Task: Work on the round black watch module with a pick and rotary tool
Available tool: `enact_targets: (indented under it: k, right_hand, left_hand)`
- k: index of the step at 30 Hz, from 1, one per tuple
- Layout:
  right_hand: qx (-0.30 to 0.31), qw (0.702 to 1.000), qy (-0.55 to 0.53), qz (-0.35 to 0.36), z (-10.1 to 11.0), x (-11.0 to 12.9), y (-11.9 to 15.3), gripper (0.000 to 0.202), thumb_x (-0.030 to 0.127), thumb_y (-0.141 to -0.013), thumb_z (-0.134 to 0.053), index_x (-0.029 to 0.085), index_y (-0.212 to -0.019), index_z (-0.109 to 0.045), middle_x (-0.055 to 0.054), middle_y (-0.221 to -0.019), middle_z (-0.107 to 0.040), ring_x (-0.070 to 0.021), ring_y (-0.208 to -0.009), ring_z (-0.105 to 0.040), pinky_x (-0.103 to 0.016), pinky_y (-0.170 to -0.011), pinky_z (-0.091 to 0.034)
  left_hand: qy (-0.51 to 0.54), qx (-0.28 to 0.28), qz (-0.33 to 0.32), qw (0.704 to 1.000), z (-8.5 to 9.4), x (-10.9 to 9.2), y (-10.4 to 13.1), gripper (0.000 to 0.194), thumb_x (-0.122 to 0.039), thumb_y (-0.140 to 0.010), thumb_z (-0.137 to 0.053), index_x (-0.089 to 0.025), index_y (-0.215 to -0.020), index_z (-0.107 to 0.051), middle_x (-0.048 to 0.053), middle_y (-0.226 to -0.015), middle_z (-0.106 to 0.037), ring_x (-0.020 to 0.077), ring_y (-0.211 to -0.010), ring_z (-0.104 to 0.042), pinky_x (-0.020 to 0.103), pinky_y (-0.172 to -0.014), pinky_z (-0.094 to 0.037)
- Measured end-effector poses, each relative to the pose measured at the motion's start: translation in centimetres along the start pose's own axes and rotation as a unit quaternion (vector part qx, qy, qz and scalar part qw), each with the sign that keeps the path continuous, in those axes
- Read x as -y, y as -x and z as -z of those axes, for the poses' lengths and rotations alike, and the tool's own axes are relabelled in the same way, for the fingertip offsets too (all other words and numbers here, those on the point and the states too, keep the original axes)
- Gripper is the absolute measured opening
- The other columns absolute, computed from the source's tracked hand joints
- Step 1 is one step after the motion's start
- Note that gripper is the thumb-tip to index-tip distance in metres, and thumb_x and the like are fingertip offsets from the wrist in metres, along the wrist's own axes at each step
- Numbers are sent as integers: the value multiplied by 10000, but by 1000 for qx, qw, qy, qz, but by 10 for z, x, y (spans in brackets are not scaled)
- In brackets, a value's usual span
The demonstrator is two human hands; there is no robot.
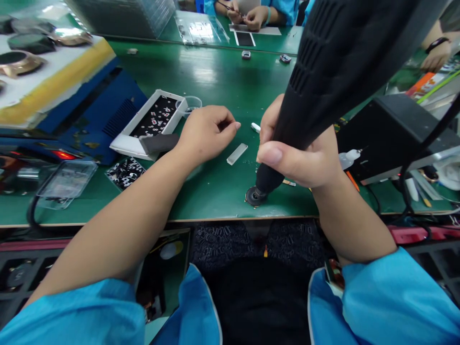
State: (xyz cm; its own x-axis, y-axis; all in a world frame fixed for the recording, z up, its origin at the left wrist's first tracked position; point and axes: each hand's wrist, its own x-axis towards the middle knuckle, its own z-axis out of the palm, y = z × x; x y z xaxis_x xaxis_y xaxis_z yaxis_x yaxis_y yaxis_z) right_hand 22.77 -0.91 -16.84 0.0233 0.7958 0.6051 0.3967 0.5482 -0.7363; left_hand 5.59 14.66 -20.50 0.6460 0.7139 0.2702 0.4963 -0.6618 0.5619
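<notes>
In the head view, the right hand [314, 163] has its grip closed around a thick black tool [298, 115]. The long axis of this tool comes down slantwise, from far right to near left, and its narrow end meets a small round piece [252, 196] close to the near edge of the green bench [212, 203]. So the round piece is on the near left side of the right grip, and this hand is the nearer one. The left hand [204, 134] is farther to the left and far side, apart from the tool, with the fingers curled in; whether its grip has something small inside, I cannot tell. Between both hands lies a clear strip [237, 154], and left of the left hand is a white tray [120, 143] with small parts.
</notes>
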Motion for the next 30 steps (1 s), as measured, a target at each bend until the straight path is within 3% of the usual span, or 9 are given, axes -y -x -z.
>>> enact_targets:
  k: [5, 10, 14, 19, 24, 26, 27, 30]
  right_hand:
    - [4, 997, -47, 59, 0, -3, -4, 525, 701, -1003, -905, 215, -848, -780, 53, -797, -718, -89, -761, -713, -226, -710, -626]
    - [9, 994, -60, 95, 1, 2, -5, 467, 622, -1022, -942, 202, -855, -827, 60, -802, -746, -77, -760, -723, -214, -748, -637]
    - [2, 994, -87, 62, -1, 4, -3, 387, 535, -1038, -952, 205, -857, -864, 50, -842, -788, -97, -808, -760, -235, -783, -660]
    - [25, 979, -167, 117, -1, -9, -3, 226, 297, -917, -1058, 175, -957, -872, 52, -900, -811, -73, -833, -773, -174, -827, -674]
    - [35, 985, -148, 84, -1, 4, -4, 411, 397, -913, -1043, 231, -742, -708, 60, -728, -674, -80, -672, -646, -214, -667, -610]
    - [15, 996, -90, -9, -3, 10, -5, 275, 293, -1005, -929, 252, -799, -752, 44, -809, -740, -107, -715, -645, -267, -792, -663]
    - [-1, 997, -79, -15, -3, 10, -5, 256, 280, -995, -915, 263, -789, -764, 44, -799, -750, -120, -709, -633, -283, -796, -668]
    - [-15, 989, -110, 100, -6, 1, -9, 338, 521, -843, -1059, 306, -752, -815, 34, -743, -732, -145, -601, -581, -353, -654, -631]
  left_hand:
    - [-9, 1, 6, 1000, 0, 1, -1, 279, -442, -1038, -599, -232, -898, -718, 73, -1050, -827, 229, -998, -675, 365, -885, -467]
    - [-6, 1, 5, 1000, -1, 0, 0, 291, -446, -1053, -598, -224, -926, -737, 74, -1064, -828, 218, -983, -660, 373, -905, -466]
    - [8, -10, -16, 1000, 0, 0, 1, 297, -426, -1025, -609, -202, -839, -663, 69, -1015, -806, 196, -950, -638, 364, -854, -424]
    - [9, -10, -16, 1000, 0, 1, 0, 305, -388, -1016, -632, -183, -791, -620, 62, -1011, -795, 172, -929, -593, 341, -848, -395]
    - [11, -15, -7, 1000, -3, 1, -1, 315, -307, -960, -696, -172, -731, -527, 34, -926, -714, 142, -899, -549, 319, -891, -394]
    - [20, -24, -11, 999, -4, 1, -2, 364, -304, -956, -700, -173, -709, -467, 14, -864, -650, 123, -870, -518, 300, -874, -381]
    - [26, -29, -17, 999, -5, 2, -2, 381, -314, -960, -696, -174, -705, -451, 6, -837, -617, 116, -852, -495, 294, -861, -370]
    - [39, -43, -41, 998, -6, 4, -1, 413, -351, -985, -666, -178, -693, -429, -11, -763, -513, 104, -798, -422, 297, -828, -339]
